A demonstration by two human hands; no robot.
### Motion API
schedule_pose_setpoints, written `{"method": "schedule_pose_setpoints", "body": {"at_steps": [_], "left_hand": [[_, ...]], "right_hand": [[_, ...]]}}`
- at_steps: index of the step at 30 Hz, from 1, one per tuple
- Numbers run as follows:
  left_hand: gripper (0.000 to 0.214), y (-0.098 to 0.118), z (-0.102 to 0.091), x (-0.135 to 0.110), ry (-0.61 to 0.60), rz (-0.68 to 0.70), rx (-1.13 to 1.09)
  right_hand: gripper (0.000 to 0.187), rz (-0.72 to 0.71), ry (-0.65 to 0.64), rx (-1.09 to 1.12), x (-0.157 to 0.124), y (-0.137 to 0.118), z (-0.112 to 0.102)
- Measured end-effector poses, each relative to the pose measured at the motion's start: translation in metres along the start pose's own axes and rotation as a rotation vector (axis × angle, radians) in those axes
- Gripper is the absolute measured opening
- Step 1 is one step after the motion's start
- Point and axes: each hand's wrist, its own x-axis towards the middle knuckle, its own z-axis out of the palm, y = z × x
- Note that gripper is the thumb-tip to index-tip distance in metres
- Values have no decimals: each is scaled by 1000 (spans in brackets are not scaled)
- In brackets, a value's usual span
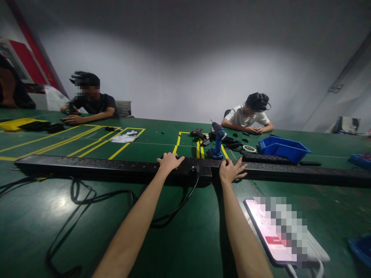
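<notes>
A long black power strip with red switches lies across the green table in front of me. My left hand rests on top of it near its right end, fingers curled over the far edge. A second long black strip continues to the right, and my right hand lies on its left end with fingers spread. A black cable runs from the joint between the strips toward me.
A phone lies at my right forearm. A blue cordless drill stands behind the strips, beside a blue bin and small black parts. Two people sit across the table. Loose cables sprawl at the left.
</notes>
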Motion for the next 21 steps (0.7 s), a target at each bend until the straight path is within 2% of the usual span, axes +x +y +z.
{"method": "schedule_pose_setpoints", "body": {"at_steps": [8, 16, 21], "left_hand": [[57, -1, -6, 10, -30, -28, 32], [64, -4, -4, 16, -47, -13, 80], [66, -15, -6, 20, -34, -26, 101]], "right_hand": [[35, -52, -65, 14, -1, -6, -3], [33, -108, -3, 70, -6, -12, 5], [35, -115, -4, 88, -13, -17, 8]]}}
